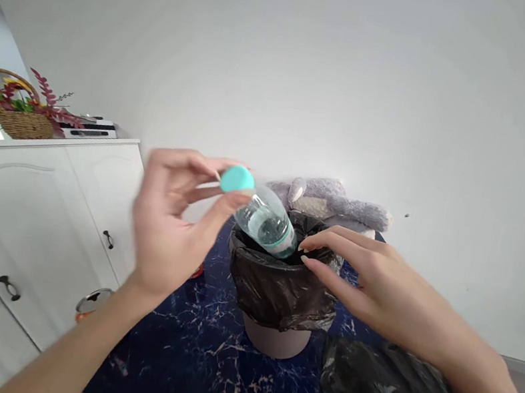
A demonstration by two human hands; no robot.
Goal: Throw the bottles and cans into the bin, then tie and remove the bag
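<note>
A clear plastic bottle [262, 215] with a turquoise cap lies tilted, its base low over the mouth of a bin. My left hand [178, 215] is closed around the capped end, thumb and fingers at the neck. Close to the bottle's base is my right hand [361, 268], thumb and fingers a little apart with nothing seen between them. Whether its fingertips touch the bottle or the bag I cannot tell. The bin [275, 340] stands upright, lined with a black bin bag [276, 294] folded over its rim.
A dark blue marbled table [210, 377] carries the bin. Another black bag [391, 388] lies flat at the right. Behind the bin rests a grey plush toy [361, 212]. Cans, one an orange can [94, 302], stand at the left near white cabinets [37, 204].
</note>
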